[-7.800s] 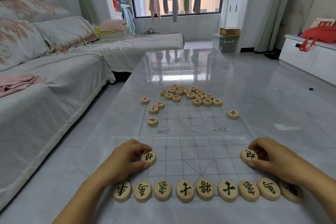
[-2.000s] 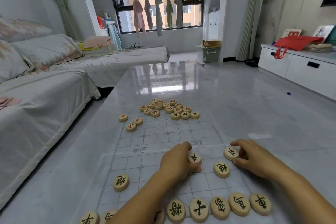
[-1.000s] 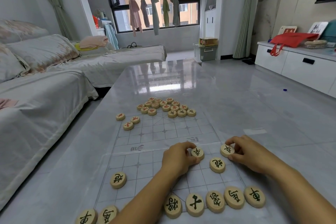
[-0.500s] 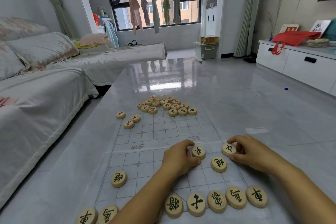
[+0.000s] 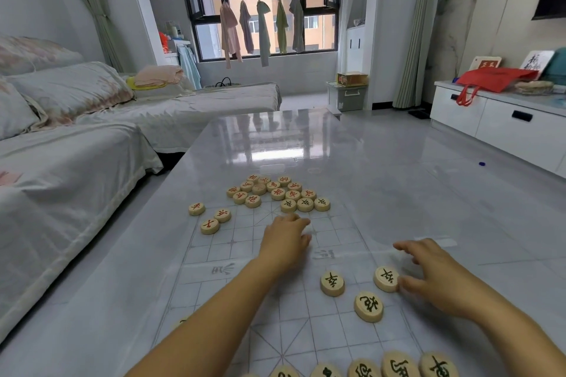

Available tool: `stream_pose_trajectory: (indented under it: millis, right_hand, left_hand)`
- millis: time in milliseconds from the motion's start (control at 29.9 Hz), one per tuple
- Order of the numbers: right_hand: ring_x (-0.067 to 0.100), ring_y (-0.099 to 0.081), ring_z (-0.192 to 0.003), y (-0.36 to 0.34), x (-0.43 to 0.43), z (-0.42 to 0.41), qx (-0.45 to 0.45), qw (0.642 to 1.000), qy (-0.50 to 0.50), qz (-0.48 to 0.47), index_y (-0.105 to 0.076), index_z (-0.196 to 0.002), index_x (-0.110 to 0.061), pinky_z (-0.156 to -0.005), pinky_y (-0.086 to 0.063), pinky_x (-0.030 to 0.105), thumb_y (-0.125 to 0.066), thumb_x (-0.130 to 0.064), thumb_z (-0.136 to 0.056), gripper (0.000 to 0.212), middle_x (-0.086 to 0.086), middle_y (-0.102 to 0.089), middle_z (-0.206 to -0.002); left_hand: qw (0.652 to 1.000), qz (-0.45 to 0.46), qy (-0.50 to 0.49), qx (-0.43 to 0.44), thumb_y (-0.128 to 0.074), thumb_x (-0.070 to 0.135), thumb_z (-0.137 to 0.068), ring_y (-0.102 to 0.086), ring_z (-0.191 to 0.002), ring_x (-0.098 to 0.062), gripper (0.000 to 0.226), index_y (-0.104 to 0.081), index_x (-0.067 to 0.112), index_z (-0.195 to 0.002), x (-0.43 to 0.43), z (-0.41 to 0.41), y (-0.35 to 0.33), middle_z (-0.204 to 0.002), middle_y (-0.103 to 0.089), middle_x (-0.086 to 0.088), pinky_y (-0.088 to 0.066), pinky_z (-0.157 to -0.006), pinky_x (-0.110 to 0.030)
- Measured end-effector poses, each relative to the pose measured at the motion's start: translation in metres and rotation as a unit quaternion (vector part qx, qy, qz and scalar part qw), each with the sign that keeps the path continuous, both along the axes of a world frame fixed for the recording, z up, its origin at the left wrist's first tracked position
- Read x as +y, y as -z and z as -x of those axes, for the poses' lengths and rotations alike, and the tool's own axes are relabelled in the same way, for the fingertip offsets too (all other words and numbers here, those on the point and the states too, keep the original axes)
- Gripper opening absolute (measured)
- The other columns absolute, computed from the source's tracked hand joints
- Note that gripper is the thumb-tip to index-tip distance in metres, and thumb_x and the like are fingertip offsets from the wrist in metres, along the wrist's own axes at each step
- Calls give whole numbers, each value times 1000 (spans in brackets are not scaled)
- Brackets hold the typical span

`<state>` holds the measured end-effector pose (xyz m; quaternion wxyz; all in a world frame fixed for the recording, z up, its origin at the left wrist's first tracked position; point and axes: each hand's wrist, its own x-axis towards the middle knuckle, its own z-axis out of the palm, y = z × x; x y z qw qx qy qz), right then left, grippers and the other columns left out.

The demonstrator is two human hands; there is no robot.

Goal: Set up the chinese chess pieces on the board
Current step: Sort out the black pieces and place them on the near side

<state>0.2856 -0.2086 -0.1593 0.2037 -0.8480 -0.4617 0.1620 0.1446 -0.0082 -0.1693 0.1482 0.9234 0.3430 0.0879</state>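
Big grey table (image 5: 413,193) beside the covered sofa (image 5: 61,168), with the clear grid board (image 5: 214,281) laid flat on it. At the far end of the board sat a loose heap of pieces (image 5: 275,191), mostly red-lettered. The three at its near edge looked dark-lettered, though they were too small to read. Three red strays (image 5: 211,219) lay just left of it. The near edge had a back row of black pieces (image 5: 398,366), partly cut off by the frame. The left hand (image 5: 284,243) was stretched out across the river with its knuckles up and fingertips just short of the heap. The fingers were loosely bent and the palm hidden, so I couldn't tell if it held anything. The right hand (image 5: 438,281) was open with fingers spread and lifted, thumb resting against the edge of the right black soldier (image 5: 386,278). The second black soldier (image 5: 332,283) sat free on the same row, well clear of either hand. The black cannon (image 5: 368,306) sat one row nearer, between the two. My read is that the black soldier row was in hand, with two placed and more to fetch. The next move would be for the left hand to pinch one dark-lettered disc off the heap's near edge without scattering its neighbours. That disc would then go on a soldier point to the left of the two already placed, and the right hand would need to lift off without nudging its piece off the intersection.
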Motion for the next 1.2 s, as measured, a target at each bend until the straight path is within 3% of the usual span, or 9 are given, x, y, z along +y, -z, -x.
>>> stream_pose_trajectory:
  millis: [100, 201, 301, 435, 636, 870, 1037, 1138, 1204]
  right_hand:
    - [13, -33, -131, 0, 5, 1, 3, 1000, -9, -13, -28, -138, -29, -107, -32, 28, -54, -30, -89, 55, -6, -28, -142]
    - [9, -34, -128, 2, 13, 0, 8, 999, -25, -27, -28, -137, -31, -106, -32, 25, -52, -30, -90, 52, -9, -30, -140]
    - [6, -35, -127, 4, 16, -2, 14, 999, -34, -33, -28, -136, -35, -105, -32, 22, -51, -34, -91, 51, -15, -31, -131]
    - [5, -35, -125, 8, 14, -8, 3, 999, -29, -42, -30, -134, -35, -102, -31, 19, -51, -34, -90, 49, -19, -28, -118]
    - [7, -35, -124, 9, 18, 0, 1, 998, -44, -40, -32, -134, -33, -96, -31, 19, -51, -32, -90, 48, -17, -31, -118]
    - [11, -34, -127, -2, 19, 15, -21, 998, -48, -28, -33, -135, -30, -97, -31, 22, -50, -30, -92, 46, -9, -35, -137]
    - [11, -34, -126, -10, 19, 32, -48, 996, -66, -39, -36, -133, -30, -98, -32, 23, -49, -29, -92, 43, -10, -37, -135]
    - [7, -35, -123, -15, 21, 53, -67, 991, -91, -69, -40, -129, -32, -93, -31, 19, -48, -29, -93, 37, -18, -38, -122]
    - [4, -37, -120, -19, 28, 75, -68, 986, -120, -91, -44, -125, -34, -91, -29, 16, -47, -29, -93, 32, -22, -37, -117]
  left_hand:
    - [995, -64, 40, 68, -35, 35, -97, -12, -142, -26, 48, -27, 24, -143, 13, -28, 2, -156, -17, 0, -16, -112, -48]
    - [991, -50, 60, 110, -28, 47, -96, 11, -144, -30, 55, -14, 29, -146, 24, -52, 6, -158, 2, 4, 3, -114, -60]
    - [985, -33, 58, 159, -21, 61, -91, 21, -141, -33, 65, -1, 33, -147, 34, -63, 11, -157, 10, 7, 12, -109, -63]
    - [981, -29, 67, 178, -18, 63, -90, 18, -142, -33, 67, 5, 35, -146, 41, -57, 14, -157, 11, 8, 9, -111, -62]
    - [976, -12, 77, 203, -18, 63, -90, 12, -144, -31, 65, 4, 38, -145, 33, -14, 7, -157, 10, 11, 6, -114, -58]
    - [974, 30, 79, 210, -11, 63, -89, 12, -144, -20, 56, 2, 49, -141, 28, 108, 1, -155, 10, 18, 5, -117, -51]
    - [982, 75, 71, 160, 15, 90, -45, 13, -143, -13, 99, -3, 57, -137, 21, 177, -3, -148, 9, 30, 8, -117, -44]
    - [984, 74, 85, 138, 16, 88, -47, 15, -139, -6, 96, -4, 58, -136, 7, 203, 0, -143, 10, 35, 9, -116, -40]
    - [988, 79, 88, 95, 8, 84, -60, 14, -138, -1, 80, -7, 59, -135, -2, 212, 4, -146, 6, 35, 8, -117, -36]
